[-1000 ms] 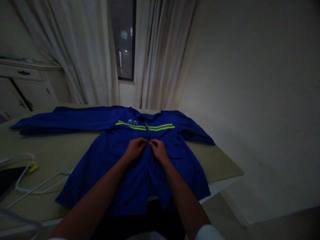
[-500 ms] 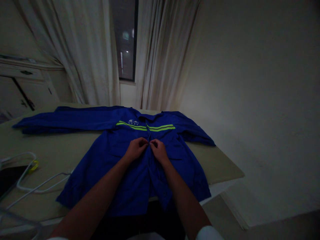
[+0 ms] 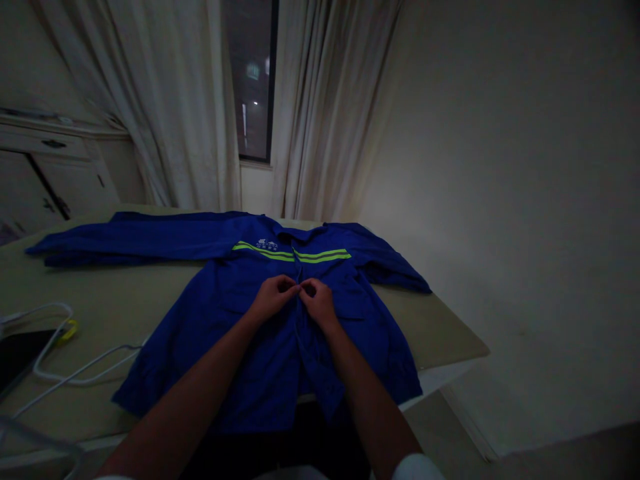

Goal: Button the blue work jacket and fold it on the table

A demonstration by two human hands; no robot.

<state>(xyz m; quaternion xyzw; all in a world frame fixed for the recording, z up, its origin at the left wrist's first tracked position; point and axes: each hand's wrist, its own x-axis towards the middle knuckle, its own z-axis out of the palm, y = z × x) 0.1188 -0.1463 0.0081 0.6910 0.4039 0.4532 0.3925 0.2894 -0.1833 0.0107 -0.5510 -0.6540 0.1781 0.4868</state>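
Note:
A blue work jacket [image 3: 235,320] with yellow-green reflective stripes across the chest lies face up on a pale table [image 3: 440,333], its sleeves spread to either side. My left hand [image 3: 273,298] and my right hand [image 3: 317,301] meet at the jacket's front opening, just below the stripes. Both hands have their fingers curled and pinch the two front edges of the cloth together. What lies between the fingertips is too small and dark to make out.
A white wire hanger [image 3: 60,357] with a yellow tag lies on the table's left part, beside a dark flat object [image 3: 17,353]. Pale curtains [image 3: 165,100] frame a dark window behind. A white cabinet [image 3: 50,173] stands at left. The table's right corner drops off to the floor.
Both hands stay at the jacket's front opening, with only small finger movements. The view has shifted very slightly.

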